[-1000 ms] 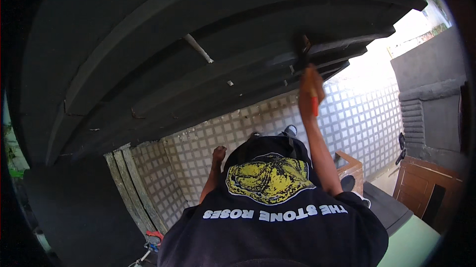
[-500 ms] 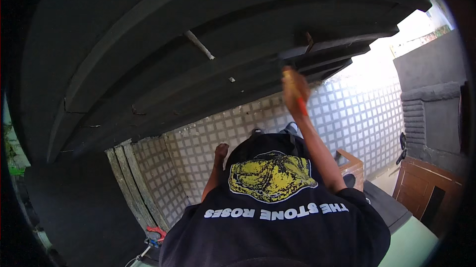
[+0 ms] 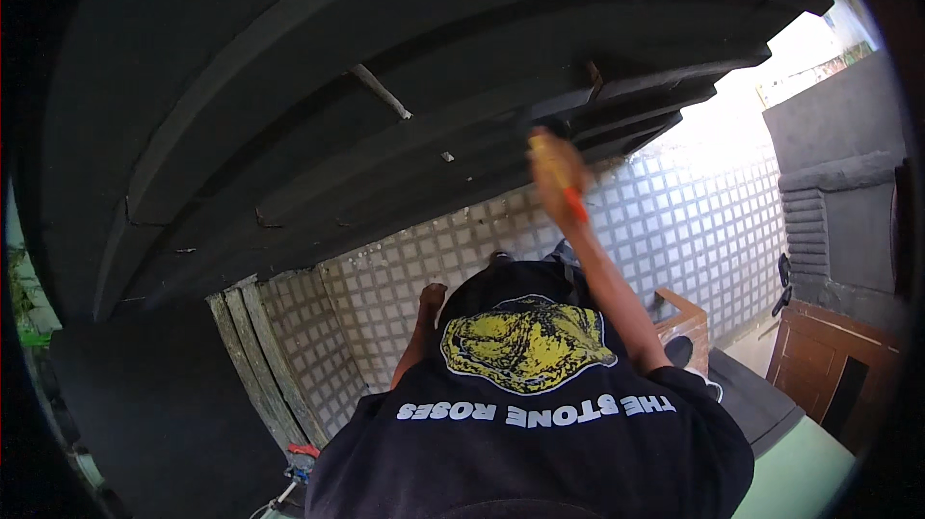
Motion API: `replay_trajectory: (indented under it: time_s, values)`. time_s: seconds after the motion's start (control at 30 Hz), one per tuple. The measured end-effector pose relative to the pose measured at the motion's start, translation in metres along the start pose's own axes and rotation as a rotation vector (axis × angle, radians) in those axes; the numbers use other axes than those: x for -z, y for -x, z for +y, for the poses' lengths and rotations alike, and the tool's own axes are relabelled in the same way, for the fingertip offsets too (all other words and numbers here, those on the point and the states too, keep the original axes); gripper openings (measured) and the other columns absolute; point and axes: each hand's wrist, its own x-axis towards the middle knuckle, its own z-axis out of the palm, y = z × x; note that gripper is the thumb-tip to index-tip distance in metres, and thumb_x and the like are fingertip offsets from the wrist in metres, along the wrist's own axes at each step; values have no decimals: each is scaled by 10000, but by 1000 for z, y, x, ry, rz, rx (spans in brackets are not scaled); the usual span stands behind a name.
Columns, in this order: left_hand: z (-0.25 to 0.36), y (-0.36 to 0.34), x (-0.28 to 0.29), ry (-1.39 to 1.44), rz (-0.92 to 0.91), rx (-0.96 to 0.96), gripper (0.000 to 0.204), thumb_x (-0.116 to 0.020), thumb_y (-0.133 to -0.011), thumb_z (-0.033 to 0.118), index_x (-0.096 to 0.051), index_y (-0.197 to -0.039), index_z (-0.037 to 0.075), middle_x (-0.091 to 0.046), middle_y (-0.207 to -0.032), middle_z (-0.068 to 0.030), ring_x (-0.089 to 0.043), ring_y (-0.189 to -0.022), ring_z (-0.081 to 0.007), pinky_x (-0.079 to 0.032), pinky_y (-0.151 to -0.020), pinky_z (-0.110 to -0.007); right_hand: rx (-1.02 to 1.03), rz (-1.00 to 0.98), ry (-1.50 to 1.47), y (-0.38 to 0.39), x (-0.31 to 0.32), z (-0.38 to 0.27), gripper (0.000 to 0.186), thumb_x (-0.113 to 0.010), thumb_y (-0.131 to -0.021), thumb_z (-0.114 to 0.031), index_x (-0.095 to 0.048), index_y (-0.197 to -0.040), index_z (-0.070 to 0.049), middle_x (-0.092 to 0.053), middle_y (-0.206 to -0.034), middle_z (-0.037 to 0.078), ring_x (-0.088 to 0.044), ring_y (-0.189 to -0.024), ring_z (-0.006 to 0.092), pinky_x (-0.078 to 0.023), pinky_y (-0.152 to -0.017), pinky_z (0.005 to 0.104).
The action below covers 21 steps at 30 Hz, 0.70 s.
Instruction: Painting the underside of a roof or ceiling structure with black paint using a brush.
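My right hand point(image 3: 559, 177) is closed round a paintbrush point(image 3: 575, 203) with a yellow and red handle. The brush's dark head meets the lower edge of a large dark grey stepped surface point(image 3: 453, 95); motion blurs the hand and the bristles. Lower down, by my waist, my left hand point(image 3: 433, 297) is curled into a fist, with nothing visible in it. Pale streaks and a small light spot point(image 3: 447, 158) mark the dark surface left of the brush.
Below spreads a floor of pale square tiles point(image 3: 665, 220). Worn wooden posts point(image 3: 258, 355) stand at left, near a red and blue object point(image 3: 304, 452). A brown wooden piece point(image 3: 682, 312), a grey-topped green surface point(image 3: 795, 476) and a brown door-like panel point(image 3: 829, 365) are at right.
My right hand and the paintbrush have shifted slightly left along the dark surface. My left hand has hardly moved.
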Motion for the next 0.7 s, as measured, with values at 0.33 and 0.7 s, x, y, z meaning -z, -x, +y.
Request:
replay_trajectory:
  time_s: [0.33,0.7]
  values:
    - [31,-8,25,272,42,246,224,-553,-898,227,-640,-849,27,-651,-867,-198,-641,-855,-387,-506,-763,-483,710,70,121,13,-53,-58,306,-719,-833,-31,-725,-1138,-41,-720,-979,143,-682,-850,282,-547,-707,386]
    - [-9,19,1,37,-57,122,204,-575,-890,229,-734,-918,104,-710,-944,-176,-675,-862,-381,-551,-769,-492,568,494,350,-38,39,-37,239,-699,-905,-44,-703,-1140,-5,-721,-1056,132,-695,-941,290,-559,-813,380]
